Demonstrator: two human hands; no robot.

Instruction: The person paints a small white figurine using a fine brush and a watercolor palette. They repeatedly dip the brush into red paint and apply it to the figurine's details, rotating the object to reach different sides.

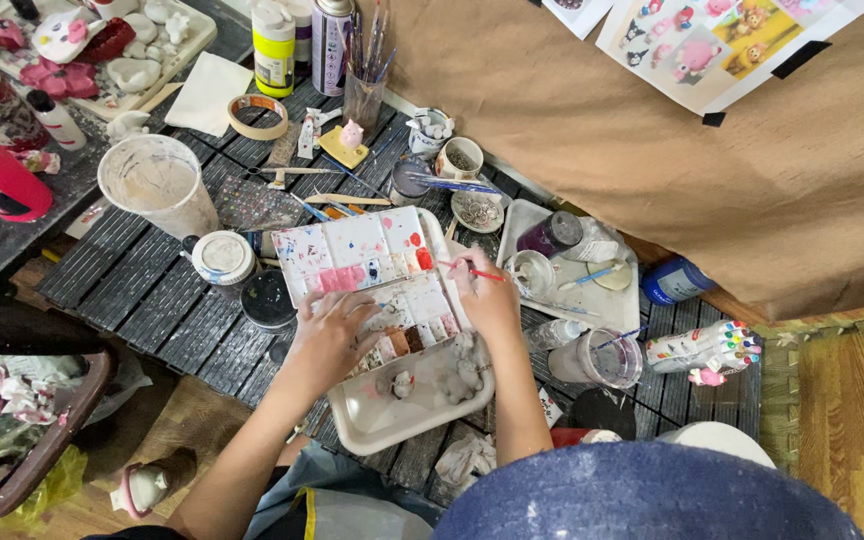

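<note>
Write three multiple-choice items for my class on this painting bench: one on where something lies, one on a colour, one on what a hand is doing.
1. Where does the roll of tape lie?
A. beyond the big white cup, near the yellow bottle
B. inside the white tray
C. on the wooden floor

2. What colour is the handle of the brush in the right hand?
A. green
B. red
C. black

3. What is the left hand doing?
A. lifting a jar
B. hanging free of the bench
C. resting on the paint palette

Answers:
1 A, the tape sits on the dark slats between the cup and the bottle.
2 B, a thin red handle sticks out from the fingers.
3 C, its fingers lie spread on the palette's wells.
</note>
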